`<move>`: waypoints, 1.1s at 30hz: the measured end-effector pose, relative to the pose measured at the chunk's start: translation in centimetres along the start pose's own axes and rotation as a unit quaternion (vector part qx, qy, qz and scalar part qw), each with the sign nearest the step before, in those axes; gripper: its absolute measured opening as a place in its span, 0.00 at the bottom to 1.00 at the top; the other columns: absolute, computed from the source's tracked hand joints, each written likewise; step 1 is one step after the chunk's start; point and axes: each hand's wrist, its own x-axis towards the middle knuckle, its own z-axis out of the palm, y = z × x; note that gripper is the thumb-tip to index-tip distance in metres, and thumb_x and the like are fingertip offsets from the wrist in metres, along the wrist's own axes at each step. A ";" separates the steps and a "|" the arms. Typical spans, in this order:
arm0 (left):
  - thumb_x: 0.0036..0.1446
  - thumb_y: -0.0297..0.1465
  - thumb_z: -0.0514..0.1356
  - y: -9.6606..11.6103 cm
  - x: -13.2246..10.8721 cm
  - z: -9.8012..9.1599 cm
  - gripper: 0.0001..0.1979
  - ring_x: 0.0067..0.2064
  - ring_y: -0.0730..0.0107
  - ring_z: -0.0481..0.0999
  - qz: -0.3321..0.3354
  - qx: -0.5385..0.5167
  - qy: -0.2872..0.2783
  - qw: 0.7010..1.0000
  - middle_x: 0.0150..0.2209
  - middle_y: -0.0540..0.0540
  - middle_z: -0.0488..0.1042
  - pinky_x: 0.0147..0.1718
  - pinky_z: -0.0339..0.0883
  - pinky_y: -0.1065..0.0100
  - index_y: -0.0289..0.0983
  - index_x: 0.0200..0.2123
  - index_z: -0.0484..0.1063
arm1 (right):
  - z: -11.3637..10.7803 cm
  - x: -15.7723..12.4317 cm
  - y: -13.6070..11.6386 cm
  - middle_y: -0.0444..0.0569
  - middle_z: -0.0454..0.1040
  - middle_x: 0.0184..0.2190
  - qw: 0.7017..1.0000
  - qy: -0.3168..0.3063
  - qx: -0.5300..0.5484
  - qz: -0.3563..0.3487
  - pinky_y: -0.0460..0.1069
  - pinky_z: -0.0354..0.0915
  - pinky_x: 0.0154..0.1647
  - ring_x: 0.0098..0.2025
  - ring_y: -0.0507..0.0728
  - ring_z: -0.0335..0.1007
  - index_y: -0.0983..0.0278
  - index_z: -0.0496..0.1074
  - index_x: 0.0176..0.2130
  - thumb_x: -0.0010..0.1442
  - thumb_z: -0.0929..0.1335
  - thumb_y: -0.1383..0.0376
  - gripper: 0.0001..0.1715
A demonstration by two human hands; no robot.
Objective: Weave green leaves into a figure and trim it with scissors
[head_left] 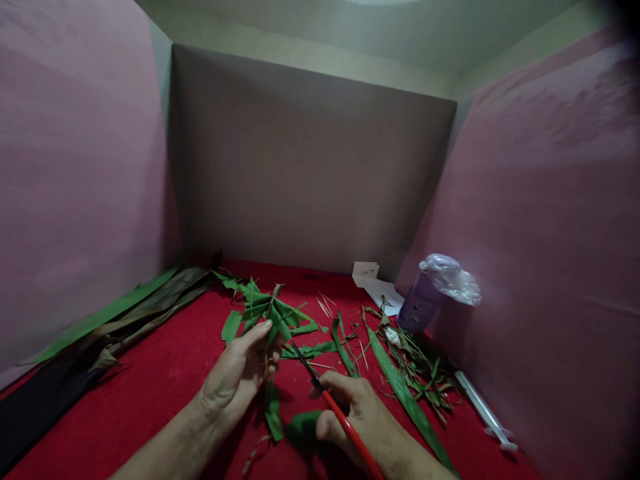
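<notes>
Left hand point(235, 380) pinches a folded green leaf piece point(270, 310) at centre. Right hand point(363, 413) grips a red-handled tool point(350, 430), dark tip just beside the leaf. Leaf scraps point(415, 367) and purple cup point(420, 303) lie right; long leaves point(140, 310) far left.

We are holding the leaf bundle point(270, 310) in our left hand point(235, 377), with our right hand point(357, 413) just to its right gripping a thin tool point(330, 400). Long leaves point(125, 310) are lying along the left wall. Leaf scraps point(415, 363) are lying at the right, before a cup point(425, 297), with papers point(373, 280) sitting just left of it.
</notes>
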 end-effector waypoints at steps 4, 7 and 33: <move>0.51 0.30 0.61 -0.2 0.1 -0.1 0.04 0.20 0.76 0.69 -0.002 -0.004 -0.001 1.000 0.22 0.49 0.75 0.19 0.61 0.75 0.35 0.27 0.73 | 0.1 0.0 0.1 0.39 0.58 0.16 1.000 0.005 0.020 -0.001 0.44 0.43 0.17 0.19 0.47 0.44 0.68 0.68 0.32 0.49 0.68 0.51 0.22; 0.51 0.29 0.61 -0.3 0.4 0.0 0.03 0.20 0.76 0.69 0.007 0.005 -0.009 1.000 0.22 0.49 0.75 0.19 0.61 0.75 0.35 0.27 0.73 | 0.1 0.0 0.0 0.40 0.59 0.17 1.000 0.002 0.027 -0.006 0.44 0.44 0.17 0.19 0.47 0.46 0.68 0.67 0.33 0.50 0.68 0.50 0.23; 0.46 0.30 0.62 -0.8 -0.2 0.3 0.06 0.20 0.76 0.66 0.047 0.072 -0.031 0.996 0.18 0.51 0.70 0.18 0.58 0.73 0.34 0.21 0.70 | -0.4 -0.4 -0.1 0.41 0.62 0.19 1.000 -0.006 -0.005 0.004 0.43 0.47 0.19 0.20 0.47 0.51 0.67 0.70 0.30 0.53 0.67 0.55 0.16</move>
